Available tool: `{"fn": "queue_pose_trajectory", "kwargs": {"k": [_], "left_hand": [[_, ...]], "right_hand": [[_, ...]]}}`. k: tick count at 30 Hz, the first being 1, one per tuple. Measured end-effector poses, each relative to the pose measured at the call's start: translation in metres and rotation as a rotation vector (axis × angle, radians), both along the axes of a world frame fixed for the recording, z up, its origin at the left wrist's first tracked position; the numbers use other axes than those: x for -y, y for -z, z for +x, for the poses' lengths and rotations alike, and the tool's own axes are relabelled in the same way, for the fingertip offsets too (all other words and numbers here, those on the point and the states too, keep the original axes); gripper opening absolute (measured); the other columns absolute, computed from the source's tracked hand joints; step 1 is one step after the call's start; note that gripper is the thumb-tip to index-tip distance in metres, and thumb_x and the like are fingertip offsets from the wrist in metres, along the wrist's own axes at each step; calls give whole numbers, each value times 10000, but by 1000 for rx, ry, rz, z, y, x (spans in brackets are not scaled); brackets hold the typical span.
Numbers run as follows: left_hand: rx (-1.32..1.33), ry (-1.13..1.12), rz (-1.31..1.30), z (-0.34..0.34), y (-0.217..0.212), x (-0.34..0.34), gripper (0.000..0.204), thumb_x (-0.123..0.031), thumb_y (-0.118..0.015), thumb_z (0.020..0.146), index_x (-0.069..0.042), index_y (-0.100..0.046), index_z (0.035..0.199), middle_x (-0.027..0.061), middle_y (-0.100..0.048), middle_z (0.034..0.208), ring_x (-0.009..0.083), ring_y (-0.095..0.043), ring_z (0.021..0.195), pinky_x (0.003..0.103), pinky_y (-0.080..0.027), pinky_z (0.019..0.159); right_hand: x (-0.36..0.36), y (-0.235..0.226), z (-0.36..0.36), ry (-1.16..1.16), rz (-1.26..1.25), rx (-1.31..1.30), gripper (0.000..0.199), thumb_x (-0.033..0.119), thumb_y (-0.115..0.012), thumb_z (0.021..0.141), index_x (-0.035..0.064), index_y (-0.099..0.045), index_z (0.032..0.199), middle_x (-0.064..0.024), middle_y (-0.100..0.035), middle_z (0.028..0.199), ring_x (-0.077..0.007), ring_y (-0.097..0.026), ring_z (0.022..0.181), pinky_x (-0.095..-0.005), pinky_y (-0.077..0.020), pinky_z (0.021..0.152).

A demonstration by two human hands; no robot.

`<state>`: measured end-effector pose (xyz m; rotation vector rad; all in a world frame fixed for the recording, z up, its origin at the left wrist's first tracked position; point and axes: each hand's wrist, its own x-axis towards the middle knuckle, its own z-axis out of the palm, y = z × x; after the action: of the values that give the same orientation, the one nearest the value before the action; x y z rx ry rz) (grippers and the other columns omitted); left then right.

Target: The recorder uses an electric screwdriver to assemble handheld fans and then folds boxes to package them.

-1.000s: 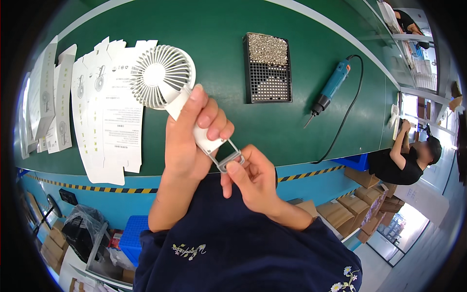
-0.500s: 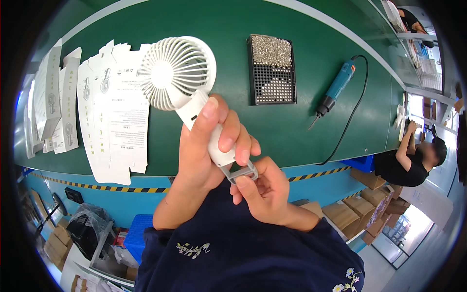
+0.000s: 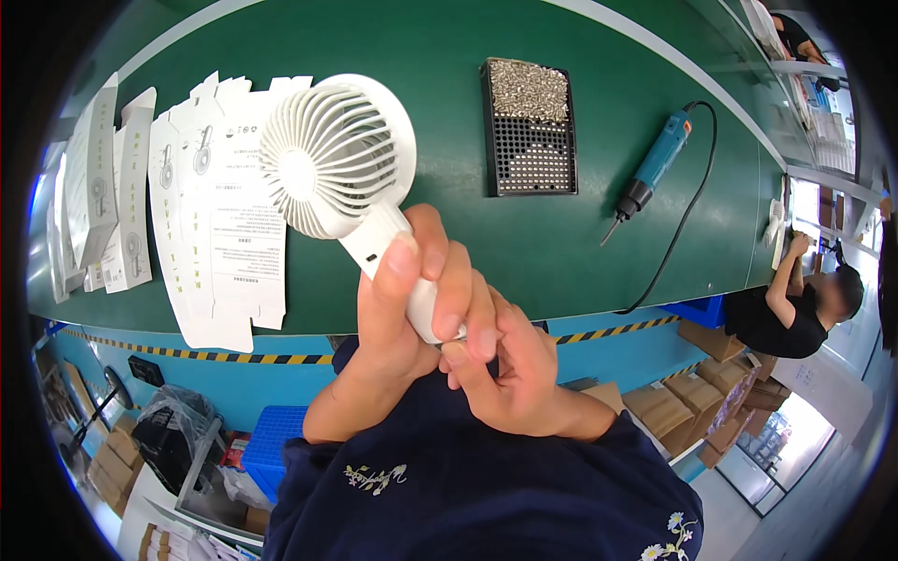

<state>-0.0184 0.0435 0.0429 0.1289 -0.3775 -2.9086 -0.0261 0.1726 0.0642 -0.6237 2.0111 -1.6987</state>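
A: What is the left hand doing?

B: It is wrapped around the handle of a white handheld fan, thumb along the near side and fingers curled over the far side. The round grille head sticks up and to the left, lifted off the green counter.

A: And the right hand?

B: It sits just below and to the right of the left one, its fingers pinched together at the bottom end of the fan's handle, touching it. Whether it holds some small part there I cannot tell; the fingers hide the spot.

A: So where is the fan in the scene?

B: In the air above the near edge of the counter, close to the person's chest, its head overlapping the flat white cartons that lie on the left.

A: What else lies on the counter?

B: Farther away, near the middle, a black tray with a perforated floor, its far part heaped with small silver screws. To its right lies a blue electric screwdriver, its black cable looping toward the near edge. More folded white cartons stand at the far left.

A: Anyone else about?

B: A co-worker in a black shirt at the far right, arms raised to a shelf.
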Motion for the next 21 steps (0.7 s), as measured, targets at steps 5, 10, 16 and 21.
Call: {"fn": "queue_pose_trajectory", "kwargs": {"k": [5,10,16,21], "left_hand": [[-10,-6,-184,-10,1,-4,394,-478,-323,1012,-91,-391,978,75,-630,729,258,-671,715,379,-560,707],[179,41,-760,8,0,-7,812,-478,-637,864,85,-316,1352,276,-566,1211,343,-563,1161,447,-457,969],[392,-103,-1237,38,33,5,346,-42,-556,874,77,-500,1194,199,-590,1123,292,-592,1074,393,-438,980],[289,-187,-1767,34,32,-2,200,-45,-581,848,51,-577,1023,182,-610,997,264,-603,923,369,-455,890]], "right_hand": [[0,-5,-7,10,-199,225,117,38,-597,918,-20,-497,933,-73,-609,716,-128,-606,565,-239,-477,519],[-55,16,-70,235,-522,373,205,229,-467,1010,24,-469,1010,-97,-574,700,-133,-533,526,-260,-448,483],[-253,1,-212,951,-616,95,171,240,-468,1009,89,-501,938,6,-513,721,-68,-449,565,-225,-401,492],[-420,53,-309,1171,-757,274,166,186,-412,1023,37,-483,1020,-21,-523,747,-84,-472,599,-216,-416,510]]}}
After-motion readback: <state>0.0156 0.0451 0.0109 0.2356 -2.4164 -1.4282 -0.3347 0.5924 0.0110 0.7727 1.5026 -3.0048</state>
